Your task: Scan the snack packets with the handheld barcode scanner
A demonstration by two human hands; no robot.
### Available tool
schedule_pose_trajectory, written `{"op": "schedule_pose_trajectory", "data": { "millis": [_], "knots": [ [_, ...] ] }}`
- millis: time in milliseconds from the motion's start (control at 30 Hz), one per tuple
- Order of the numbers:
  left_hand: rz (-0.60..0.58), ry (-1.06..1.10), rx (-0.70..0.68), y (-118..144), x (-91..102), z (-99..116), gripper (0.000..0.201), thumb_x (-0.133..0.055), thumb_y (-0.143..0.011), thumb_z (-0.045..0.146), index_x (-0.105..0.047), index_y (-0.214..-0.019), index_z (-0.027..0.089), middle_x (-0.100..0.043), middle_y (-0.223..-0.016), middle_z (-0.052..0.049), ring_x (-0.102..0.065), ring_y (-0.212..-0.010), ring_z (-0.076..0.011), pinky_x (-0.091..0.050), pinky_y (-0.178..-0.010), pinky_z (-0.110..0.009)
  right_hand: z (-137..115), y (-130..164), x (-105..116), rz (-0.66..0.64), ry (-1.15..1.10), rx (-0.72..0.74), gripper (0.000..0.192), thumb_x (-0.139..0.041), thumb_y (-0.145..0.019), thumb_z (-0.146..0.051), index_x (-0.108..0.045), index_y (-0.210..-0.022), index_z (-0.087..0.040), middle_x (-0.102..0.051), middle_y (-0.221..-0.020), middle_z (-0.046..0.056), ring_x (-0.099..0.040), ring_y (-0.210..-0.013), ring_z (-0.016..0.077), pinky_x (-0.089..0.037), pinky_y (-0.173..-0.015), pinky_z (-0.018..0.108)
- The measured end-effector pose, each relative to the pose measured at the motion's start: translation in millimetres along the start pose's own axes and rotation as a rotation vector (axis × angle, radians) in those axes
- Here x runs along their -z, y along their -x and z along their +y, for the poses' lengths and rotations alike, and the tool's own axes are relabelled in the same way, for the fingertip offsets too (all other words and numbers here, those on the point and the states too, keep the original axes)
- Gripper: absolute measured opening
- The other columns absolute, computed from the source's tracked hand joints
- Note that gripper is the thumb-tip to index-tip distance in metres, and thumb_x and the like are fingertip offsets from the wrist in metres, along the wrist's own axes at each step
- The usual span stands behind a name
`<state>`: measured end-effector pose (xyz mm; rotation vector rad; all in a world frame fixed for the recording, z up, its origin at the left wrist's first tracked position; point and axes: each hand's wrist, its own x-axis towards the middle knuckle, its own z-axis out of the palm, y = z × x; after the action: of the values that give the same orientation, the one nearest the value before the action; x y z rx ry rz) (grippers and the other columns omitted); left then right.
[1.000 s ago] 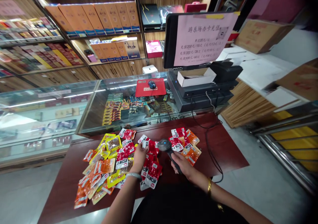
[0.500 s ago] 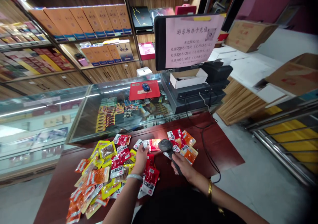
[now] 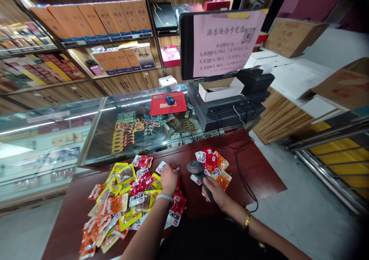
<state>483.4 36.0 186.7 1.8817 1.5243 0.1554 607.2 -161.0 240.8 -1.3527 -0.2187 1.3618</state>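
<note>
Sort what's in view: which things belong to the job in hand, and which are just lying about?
Likely in the job:
- scanner, in the right hand
- left packets, the left hand over their right side
- right packets, by the scanner

Apparently just lying about:
- mouse on red mat
- carton
- orange boxes on the shelf

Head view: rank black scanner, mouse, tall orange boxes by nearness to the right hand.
1. Black scanner: gripped in the right hand.
2. Mouse: ahead and left, on the red mat.
3. Tall orange boxes: well beyond the mouse, upper left.
</note>
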Motion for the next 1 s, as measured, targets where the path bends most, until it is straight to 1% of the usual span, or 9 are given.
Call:
{"op": "schedule_pose_trajectory", "data": {
  "millis": [100,233,333,500,600,667,767,867,1000],
  "knots": [
    [0.123,-0.398,0.048,-8.6,23.4,-22.7,0.076,-0.067,-0.086,0.045,-0.045,-0.147,0.006,-0.052,-0.144,-0.028,-0.048,-0.134,-0.0407,-0.038,-0.109,-0.049,1.3,-1.6,-2.4,-0.015,0.034,-0.003,0.065,-0.063,-0.072,-0.084,-0.051,-0.090,-0.023,-0.049,-0.050,-0.011,-0.038,-0.037,0.0075,-0.034,-0.042,0.023],
    [-0.019,-0.568,-0.009,-24.5,42.1,-36.4,0.067,-0.059,-0.091,0.038,-0.040,-0.155,0.027,-0.037,-0.160,-0.018,-0.045,-0.137,-0.0379,-0.042,-0.104,-0.046,4.0,-2.7,-4.6,-0.034,0.077,-0.022,0.068,-0.061,-0.071,-0.086,-0.052,-0.092,-0.023,-0.049,-0.050,-0.011,-0.039,-0.036,0.0079,-0.033,-0.042,0.023],
    [-0.168,-0.617,-0.043,-33.7,50.5,-36.9,0.061,-0.061,-0.088,0.028,-0.048,-0.148,0.031,-0.051,-0.147,-0.015,-0.056,-0.126,-0.0319,-0.046,-0.097,-0.039,5.3,-3.0,-5.6,-0.042,0.095,-0.030,0.067,-0.061,-0.070,-0.086,-0.051,-0.090,-0.023,-0.049,-0.049,-0.012,-0.039,-0.036,0.0079,-0.033,-0.041,0.023],
    [-0.213,-0.641,-0.027,-33.7,51.4,-33.5,0.057,-0.075,-0.078,0.034,-0.058,-0.129,0.017,-0.064,-0.123,-0.019,-0.062,-0.118,-0.0334,-0.047,-0.092,-0.037,4.6,-2.3,-7.1,-0.042,0.094,-0.027,0.067,-0.062,-0.071,-0.086,-0.052,-0.092,-0.023,-0.050,-0.050,-0.011,-0.041,-0.037,0.0084,-0.033,-0.042,0.023],
    [-0.163,-0.570,-0.097,-30.0,45.0,-32.9,0.047,-0.078,-0.075,0.031,-0.062,-0.116,0.014,-0.066,-0.122,-0.021,-0.062,-0.119,-0.0336,-0.046,-0.096,-0.038,2.7,-1.7,-8.0,-0.044,0.083,-0.026,0.068,-0.063,-0.070,-0.086,-0.052,-0.093,-0.023,-0.049,-0.050,-0.011,-0.040,-0.038,0.0082,-0.033,-0.042,0.022],
    [-0.114,-0.397,-0.110,-28.9,40.1,-33.8,0.035,-0.079,-0.072,0.026,-0.065,-0.102,0.015,-0.068,-0.118,-0.019,-0.063,-0.118,-0.0324,-0.045,-0.097,-0.037,1.3,-1.7,-8.4,-0.041,0.076,-0.024,0.069,-0.063,-0.068,-0.087,-0.052,-0.092,-0.023,-0.048,-0.049,-0.012,-0.039,-0.038,0.0079,-0.034,-0.042,0.022],
    [-0.082,-0.104,-0.034,-29.1,33.0,-37.5,0.014,-0.071,-0.078,0.028,-0.064,-0.084,0.018,-0.073,-0.096,-0.013,-0.070,-0.098,-0.0269,-0.048,-0.085,-0.033,-0.2,-1.9,-8.7,-0.037,0.070,-0.020,0.071,-0.062,-0.067,-0.088,-0.052,-0.093,-0.023,-0.047,-0.048,-0.013,-0.037,-0.037,0.0075,-0.036,-0.042,0.023],
    [-0.081,0.023,0.017,-28.7,25.7,-43.3,0.018,-0.059,-0.087,0.036,-0.060,-0.079,0.020,-0.072,-0.078,-0.006,-0.069,-0.074,-0.0205,-0.048,-0.070,-0.029,-0.6,-1.8,-8.8,-0.038,0.074,-0.020,0.072,-0.061,-0.067,-0.089,-0.053,-0.094,-0.023,-0.045,-0.046,-0.014,-0.035,-0.035,0.0073,-0.034,-0.041,0.023],
    [-0.049,0.157,0.036,-25.9,17.1,-50.2,0.022,-0.055,-0.087,0.041,-0.058,-0.080,0.021,-0.072,-0.079,-0.004,-0.067,-0.070,-0.0170,-0.049,-0.065,-0.025,-1.0,-0.8,-9.5,-0.042,0.072,-0.017,0.070,-0.061,-0.069,-0.088,-0.053,-0.094,-0.023,-0.046,-0.046,-0.013,-0.035,-0.035,0.0069,-0.034,-0.041,0.022]
  ]
}}
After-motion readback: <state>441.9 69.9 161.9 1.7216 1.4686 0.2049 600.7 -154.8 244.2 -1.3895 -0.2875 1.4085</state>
